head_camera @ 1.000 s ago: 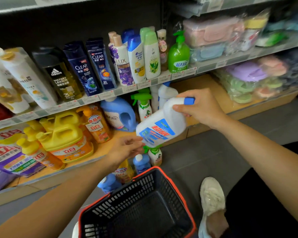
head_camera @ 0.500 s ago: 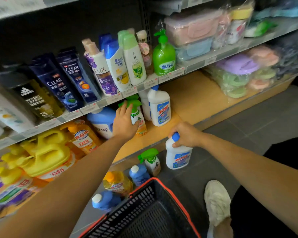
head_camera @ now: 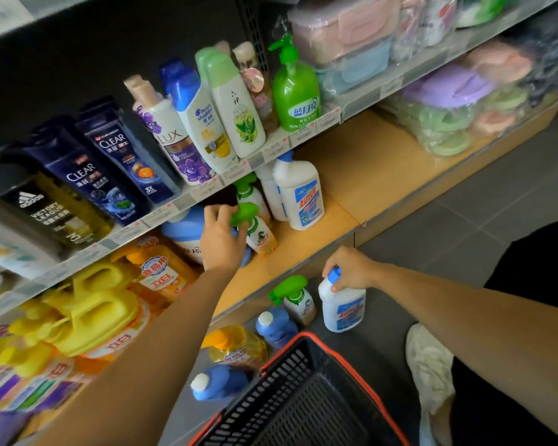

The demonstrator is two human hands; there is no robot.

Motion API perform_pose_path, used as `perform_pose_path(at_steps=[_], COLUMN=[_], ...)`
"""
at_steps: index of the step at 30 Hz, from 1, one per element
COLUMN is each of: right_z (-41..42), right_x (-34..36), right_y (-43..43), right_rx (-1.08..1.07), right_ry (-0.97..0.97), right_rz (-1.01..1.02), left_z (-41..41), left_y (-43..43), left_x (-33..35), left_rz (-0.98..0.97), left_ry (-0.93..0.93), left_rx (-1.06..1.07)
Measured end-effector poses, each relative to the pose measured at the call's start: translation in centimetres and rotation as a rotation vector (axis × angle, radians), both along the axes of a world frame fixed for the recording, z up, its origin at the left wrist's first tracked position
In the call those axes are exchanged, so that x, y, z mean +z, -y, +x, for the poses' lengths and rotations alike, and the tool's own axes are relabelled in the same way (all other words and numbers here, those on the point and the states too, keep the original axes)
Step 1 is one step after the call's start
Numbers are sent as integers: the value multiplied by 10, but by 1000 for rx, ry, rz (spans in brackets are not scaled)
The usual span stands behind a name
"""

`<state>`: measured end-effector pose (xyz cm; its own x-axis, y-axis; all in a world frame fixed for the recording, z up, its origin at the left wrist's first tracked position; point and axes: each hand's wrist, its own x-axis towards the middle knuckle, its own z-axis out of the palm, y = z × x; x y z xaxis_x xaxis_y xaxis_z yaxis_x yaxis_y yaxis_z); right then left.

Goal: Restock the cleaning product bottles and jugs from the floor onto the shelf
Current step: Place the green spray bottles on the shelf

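Left hand point(head_camera: 221, 238) on bottom shelf point(head_camera: 306, 249), fingers curled on green trigger head of spray bottle point(head_camera: 255, 230), upright beside blue jug point(head_camera: 187, 230). Two white bottles point(head_camera: 303, 196) upright just right of it. Right hand point(head_camera: 348, 268) down at floor, fingers closed on blue cap of white bottle point(head_camera: 342, 305), upright. Beside it on floor: green-trigger sprayer point(head_camera: 295, 299), two blue bottles point(head_camera: 276, 326), orange-capped bottle point(head_camera: 236, 347). Black basket point(head_camera: 303, 400) in front.

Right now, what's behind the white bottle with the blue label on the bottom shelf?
Behind the white bottle stands another white bottle, mostly covered; only its left side shows. Anything deeper is hidden in shadow under the upper shelf.
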<state>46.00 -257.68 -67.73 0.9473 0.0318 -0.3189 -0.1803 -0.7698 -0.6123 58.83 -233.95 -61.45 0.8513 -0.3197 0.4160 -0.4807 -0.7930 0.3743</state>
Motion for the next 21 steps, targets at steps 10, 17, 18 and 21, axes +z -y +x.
perform_pose_path(at_steps=[10, 17, 18, 21], right_z=[8, 11, 8, -4], right_x=[18, 89, 102, 131], right_y=[-14, -46, -53, -74], right_rx=[18, -114, -97, 11], right_ry=[-97, 259, 304, 365], right_rz=[-43, 425, 520, 592], left_z=[-15, -54, -62, -87], left_y=[-13, -31, -36, -53], left_x=[25, 64, 71, 90], left_rz=[-51, -222, -251, -383], left_ry=[-180, -185, -210, -299], left_rx=[-31, -234, -269, -298])
